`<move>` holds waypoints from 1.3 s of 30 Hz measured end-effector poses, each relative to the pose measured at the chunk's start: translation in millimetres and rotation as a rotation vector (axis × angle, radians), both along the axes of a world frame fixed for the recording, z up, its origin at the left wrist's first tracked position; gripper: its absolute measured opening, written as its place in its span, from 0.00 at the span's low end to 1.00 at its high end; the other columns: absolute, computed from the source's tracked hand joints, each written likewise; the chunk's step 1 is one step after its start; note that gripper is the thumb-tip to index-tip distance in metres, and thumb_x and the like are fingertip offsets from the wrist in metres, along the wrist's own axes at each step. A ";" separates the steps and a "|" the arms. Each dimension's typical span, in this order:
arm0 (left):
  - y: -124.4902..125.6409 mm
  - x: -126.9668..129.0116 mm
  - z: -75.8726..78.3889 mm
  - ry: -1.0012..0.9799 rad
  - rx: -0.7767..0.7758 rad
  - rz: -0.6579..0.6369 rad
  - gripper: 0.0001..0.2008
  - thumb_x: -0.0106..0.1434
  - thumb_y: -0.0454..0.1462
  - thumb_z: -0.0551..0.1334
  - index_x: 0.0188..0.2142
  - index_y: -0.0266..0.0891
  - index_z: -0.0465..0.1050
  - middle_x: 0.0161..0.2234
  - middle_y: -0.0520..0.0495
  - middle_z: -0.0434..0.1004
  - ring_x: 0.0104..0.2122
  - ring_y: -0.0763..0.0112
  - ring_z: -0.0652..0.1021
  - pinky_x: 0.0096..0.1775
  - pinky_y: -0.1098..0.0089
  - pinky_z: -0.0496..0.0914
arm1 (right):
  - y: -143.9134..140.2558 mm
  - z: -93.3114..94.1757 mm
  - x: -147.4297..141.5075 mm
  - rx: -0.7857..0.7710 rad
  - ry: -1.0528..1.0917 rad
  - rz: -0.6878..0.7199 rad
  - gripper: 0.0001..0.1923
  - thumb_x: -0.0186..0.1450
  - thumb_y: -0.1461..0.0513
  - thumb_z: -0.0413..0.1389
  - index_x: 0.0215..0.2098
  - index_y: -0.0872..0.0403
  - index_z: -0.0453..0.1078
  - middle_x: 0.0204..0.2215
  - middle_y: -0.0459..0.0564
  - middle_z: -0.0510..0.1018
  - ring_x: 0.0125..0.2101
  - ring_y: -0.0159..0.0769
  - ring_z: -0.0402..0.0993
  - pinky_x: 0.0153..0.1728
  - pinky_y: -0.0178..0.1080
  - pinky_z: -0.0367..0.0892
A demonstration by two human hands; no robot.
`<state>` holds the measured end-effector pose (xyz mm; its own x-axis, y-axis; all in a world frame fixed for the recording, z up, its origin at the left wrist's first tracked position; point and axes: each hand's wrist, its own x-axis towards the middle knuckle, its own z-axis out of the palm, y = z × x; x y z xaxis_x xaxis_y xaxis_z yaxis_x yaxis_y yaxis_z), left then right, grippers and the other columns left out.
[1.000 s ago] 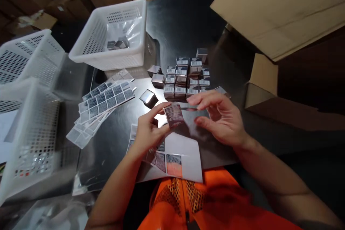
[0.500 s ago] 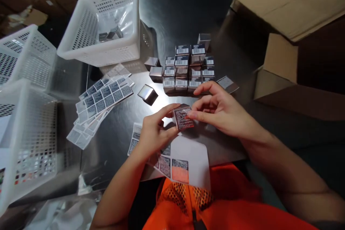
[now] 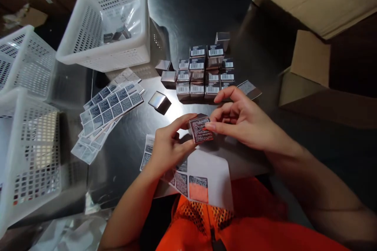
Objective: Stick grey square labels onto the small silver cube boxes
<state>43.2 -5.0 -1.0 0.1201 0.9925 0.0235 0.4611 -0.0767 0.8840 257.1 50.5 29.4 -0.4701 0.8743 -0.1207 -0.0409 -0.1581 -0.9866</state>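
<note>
My left hand (image 3: 166, 147) grips a small silver box (image 3: 200, 128) with a printed face turned toward me, just above the dark table (image 3: 188, 11). My right hand (image 3: 241, 119) pinches the same box from the right, fingertip on its face. Under my hands lies a partly used label sheet (image 3: 200, 176). Behind them stands a block of several small boxes with barcode labels (image 3: 203, 72). A loose silver box (image 3: 159, 102) sits tilted to the left of it.
Fanned label sheets (image 3: 108, 110) lie left of centre. A white basket (image 3: 88, 53) with a few boxes stands at the back left; two more white baskets (image 3: 32, 153) are at the left edge. Cardboard cartons (image 3: 309, 62) line the right side.
My right hand closed in from the right and took hold of the box with my left. The box's printed face turned toward me. The view tilted down slightly.
</note>
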 end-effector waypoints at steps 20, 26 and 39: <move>-0.7 0.5 1.8 0.022 0.013 0.025 0.29 0.53 0.34 0.75 0.55 0.49 0.77 0.34 0.53 0.81 0.17 0.85 0.58 0.17 0.77 0.53 | 0.4 -0.5 -0.6 -0.028 0.007 0.001 0.27 0.56 0.61 0.70 0.43 0.48 0.56 0.26 0.38 0.79 0.25 0.30 0.76 0.27 0.33 0.68; -0.4 0.5 0.9 0.040 0.031 0.030 0.30 0.52 0.33 0.75 0.55 0.50 0.77 0.34 0.54 0.80 0.17 0.86 0.59 0.17 0.78 0.53 | -0.7 -0.3 -2.5 0.007 -0.012 -0.029 0.27 0.57 0.59 0.70 0.42 0.48 0.56 0.25 0.38 0.78 0.25 0.30 0.75 0.27 0.33 0.69; -2.8 2.5 0.6 0.049 0.064 0.016 0.30 0.52 0.33 0.76 0.55 0.49 0.76 0.33 0.55 0.80 0.16 0.87 0.60 0.17 0.80 0.53 | -3.8 -7.1 -4.5 0.227 -0.269 -0.190 0.27 0.56 0.60 0.70 0.44 0.47 0.59 0.19 0.34 0.69 0.19 0.29 0.67 0.22 0.34 0.60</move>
